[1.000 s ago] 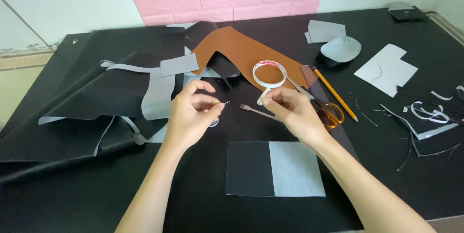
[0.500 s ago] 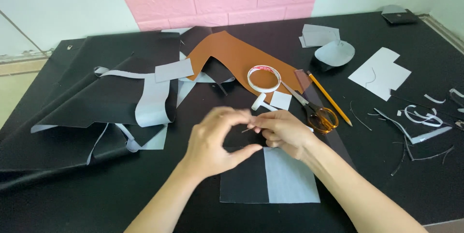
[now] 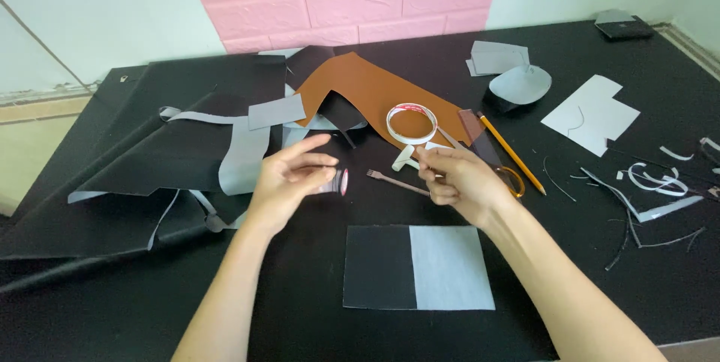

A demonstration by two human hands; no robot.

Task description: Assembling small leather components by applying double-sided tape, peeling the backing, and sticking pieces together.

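My left hand (image 3: 289,182) holds a small clear roll with a reddish rim (image 3: 339,182) at its fingertips, just above the black table (image 3: 300,309). My right hand (image 3: 461,178) is a short way to its right, with thumb and fingers pinched together. I cannot see whether anything thin is between them. A small pronged metal tool (image 3: 396,182) lies on the table between the two hands. In front of both hands lies a flat rectangle, half black and half grey (image 3: 418,267).
A white tape ring (image 3: 411,123) rests on a brown leather piece (image 3: 367,88) behind the hands. A yellow pencil (image 3: 511,153) and orange-handled scissors (image 3: 514,180) lie by my right hand. Black sheets (image 3: 157,159) with grey strips are at the left, white paper (image 3: 592,114) and scraps at the right.
My hands were together over the rectangle half a second ago. They have now drawn apart and moved back, the left keeping the small roll. The camera view has shifted slightly.
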